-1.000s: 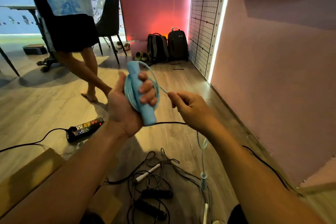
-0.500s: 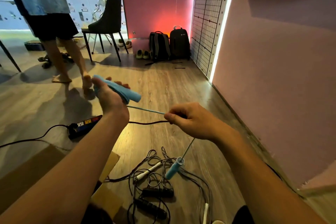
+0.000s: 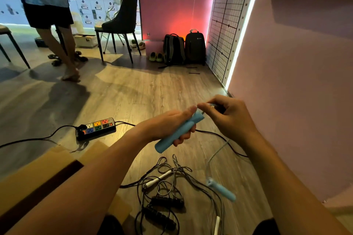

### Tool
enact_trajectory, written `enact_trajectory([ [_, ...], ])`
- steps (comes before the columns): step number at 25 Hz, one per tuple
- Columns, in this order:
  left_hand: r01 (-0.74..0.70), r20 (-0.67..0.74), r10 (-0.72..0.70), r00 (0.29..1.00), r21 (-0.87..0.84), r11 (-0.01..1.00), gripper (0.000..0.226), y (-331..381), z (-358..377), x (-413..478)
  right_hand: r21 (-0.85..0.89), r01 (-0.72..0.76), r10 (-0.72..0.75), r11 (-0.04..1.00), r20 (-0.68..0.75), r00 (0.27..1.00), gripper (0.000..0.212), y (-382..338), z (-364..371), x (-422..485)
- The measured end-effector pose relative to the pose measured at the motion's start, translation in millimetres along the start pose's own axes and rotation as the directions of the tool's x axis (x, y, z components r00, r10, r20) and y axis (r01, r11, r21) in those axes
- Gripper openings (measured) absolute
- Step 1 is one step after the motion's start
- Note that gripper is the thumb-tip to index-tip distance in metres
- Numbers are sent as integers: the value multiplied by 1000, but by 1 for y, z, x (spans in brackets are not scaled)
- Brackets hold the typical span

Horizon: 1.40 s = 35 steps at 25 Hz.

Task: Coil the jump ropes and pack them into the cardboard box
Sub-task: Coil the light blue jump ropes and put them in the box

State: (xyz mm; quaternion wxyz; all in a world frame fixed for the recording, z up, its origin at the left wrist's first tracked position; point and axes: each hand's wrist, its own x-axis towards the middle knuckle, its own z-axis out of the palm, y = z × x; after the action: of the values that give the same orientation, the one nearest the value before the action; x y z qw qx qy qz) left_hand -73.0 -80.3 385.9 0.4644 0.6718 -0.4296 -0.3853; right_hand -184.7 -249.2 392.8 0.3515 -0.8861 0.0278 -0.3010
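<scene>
Left hand (image 3: 172, 123) has its fingers curled tight round the blue handle (image 3: 176, 132). Right hand (image 3: 231, 118) pinches the pale cord (image 3: 215, 153) between thumb and forefinger, right at the handle's top end.

Change: half a second ago the hands were apart with the cord taut between them. Now they've closed up, nearly touching, so another turn looks to be going on. The second blue handle (image 3: 221, 190) has swung right. It hangs blurred on a short tail just above the floor, beside the rope pile (image 3: 164, 192).

Read: little slack left, this coil is nearly done. Nothing packed yet. The cardboard box (image 3: 38, 173) sits lower left, away from both hands.

Pose: left forearm comes in from lower left, with the handle tilted butt end down and towards the camera. Right wrist is cocked, knuckles up. Can't see the wraps under the fingers.
</scene>
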Motion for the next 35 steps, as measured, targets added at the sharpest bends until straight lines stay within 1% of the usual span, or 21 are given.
enact_trajectory([
  [3, -38, 49, 43, 998, -87, 995, 54, 12, 4, -11, 31, -26, 28, 999, -61, 998, 56, 4, -4, 3],
  [5, -58, 82, 83, 993, -269, 961, 55, 17, 9, -15, 40, -62, 65, 997, -82, 995, 67, 5, -4, 5],
  [6, -84, 72, 125, 990, -415, 906, 55, 20, 11, -16, 50, -87, 91, 995, -89, 992, 69, 6, -4, 5],
  [7, -135, 26, 181, 983, -567, 812, 55, 24, 11, -16, 64, -116, 121, 991, -83, 989, 69, 6, -4, 6],
  [9, -306, -169, 281, 945, -764, 568, 54, 28, 5, -12, 65, -181, 181, 981, 2, 984, 61, 5, -1, 5],
  [11, -482, -386, 307, 870, -797, 365, 49, 28, -4, -8, 37, -247, 238, 968, 172, 956, 54, 5, 4, 2],
  [12, -551, -477, 287, 830, -779, 299, 44, 26, -7, -6, 6, -266, 256, 964, 249, 934, 51, 7, 7, 0],
  [14, -659, -636, 178, 751, -709, 249, 38, 18, -13, -3, -76, -263, 272, 962, 353, 895, 47, 7, 12, -3],
  [17, -755, -794, -34, 607, -590, 286, 35, 9, -22, 3, -99, -200, 223, 975, 446, 867, 40, -2, 12, -4],
  [18, -766, -826, -68, 560, -547, 337, 33, 6, -25, 5, -82, -149, 171, 985, 457, 873, 36, -6, 12, -5],
  [19, -754, -858, -60, 509, -479, 450, 29, 1, -30, 7, -52, -95, 108, 994, 453, 885, 32, -11, 12, -5],
  [20, -681, -886, 14, 463, -346, 646, 25, -6, -34, 8, -9, -49, 48, 999, 430, 901, 29, -16, 12, -5],
  [21, -529, -876, 154, 456, -128, 839, 22, -15, -38, 7, 42, -19, 2, 999, 389, 921, 27, -20, 10, -5],
  [22, -359, -801, 290, 525, 100, 928, 23, -23, -40, 7, 91, -5, -26, 996, 337, 941, 26, -23, 7, -5],
  [23, -237, -685, 351, 638, 259, 936, 27, -30, -40, 6, 131, -8, -30, 991, 285, 958, 27, -24, 4, -5],
  [25, -113, -457, 242, 856, 291, 950, 38, -35, -32, 4, 179, -42, 6, 983, 194, 981, 28, -22, -3, -5],
  [26, -74, -343, 163, 925, 258, 963, 45, -33, -27, 3, 188, -59, 32, 980, 143, 989, 30, -19, -4, -4],
  [27, -53, -239, 111, 965, 236, 970, 53, -29, -21, 2, 187, -73, 59, 980, 84, 995, 32, -16, -4, -3],
  [29, -47, -123, 79, 989, 244, 969, 66, -20, -12, 2, 178, -94, 103, 980, -41, 994, 35, -10, -2, 0],
  [31, -74, -86, 91, 992, 183, 980, 71, -8, -5, 2, 167, -124, 147, 978, -134, 980, 37, -3, -1, 3],
  [35, -99, -64, 94, 994, -83, 992, 63, 10, 7, -5, 121, -165, 182, 979, -143, 973, 46, 7, 0, 5],
])
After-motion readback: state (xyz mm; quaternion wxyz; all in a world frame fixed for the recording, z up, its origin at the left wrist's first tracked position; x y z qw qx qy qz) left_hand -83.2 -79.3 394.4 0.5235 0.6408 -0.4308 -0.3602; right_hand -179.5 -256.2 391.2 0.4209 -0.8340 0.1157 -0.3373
